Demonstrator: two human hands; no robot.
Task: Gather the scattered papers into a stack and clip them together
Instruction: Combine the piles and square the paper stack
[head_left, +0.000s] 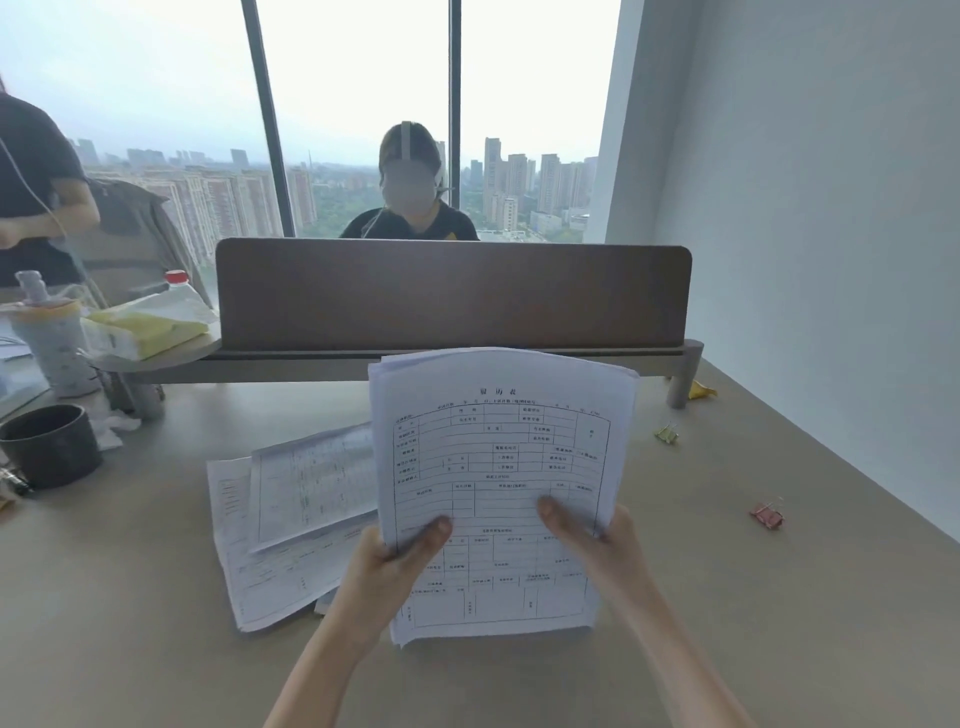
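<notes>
I hold a stack of printed forms (498, 452) upright over the beige table (130, 597). My left hand (400, 561) grips the stack's lower left edge, thumb on the front sheet. My right hand (597, 545) grips the lower right edge the same way. The stack's sheets are not quite aligned at the top. Two or three loose papers (291, 519) lie overlapping on the table to the left of the stack. A yellow binder clip (667, 434) and a pink binder clip (768, 515) lie on the table to the right.
A brown desk divider (452, 291) stands behind the stack, with a person seated beyond it. At the left are a black cup (49, 444), a drink bottle (52, 338) and a tissue pack (145, 322). A yellow scrap (701, 389) lies by the divider's right leg.
</notes>
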